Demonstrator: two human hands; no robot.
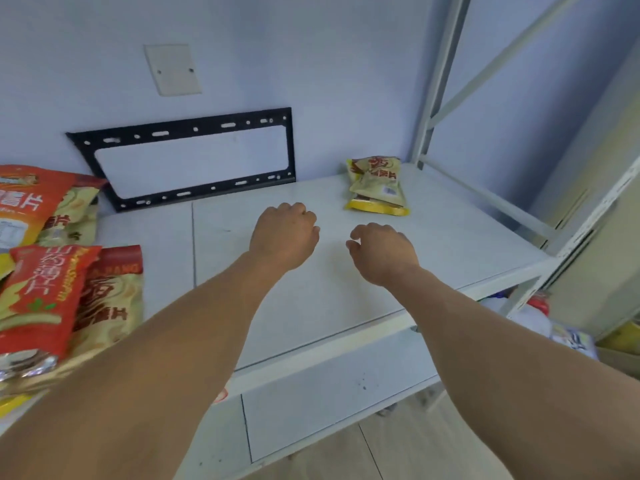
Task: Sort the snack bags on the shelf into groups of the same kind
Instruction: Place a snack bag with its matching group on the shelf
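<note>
Reaching forward over the white shelf, both bare forearms stretched out from the bottom edge, roughly parallel, palms turned down. Left hand hovering above the middle of the shelf board, knuckles up, fingers curled under into a loose fist, holding nothing. Right hand just beside it and slightly nearer, wrist bent down a little, fingers half curled with the thumb and forefinger tips apart, likewise empty. Small gap of bare shelf between the two hands.

Lying at the near left, partly cut by the picture edge: a heap of snack bags, with a red bag on top of a cream and dark-red bag. Farther back on the left, an orange-red bag resting over a pale green bag.

Sitting well apart at the far right of the shelf, near the back corner: a small stack of cream and yellow bags, one over another, beyond the right hand and not touched by it.

Leaning behind the shelf against the pale wall: a black perforated metal frame, and above it a blank wall plate. Rising at the right: the shelf's pale upright post.
</note>
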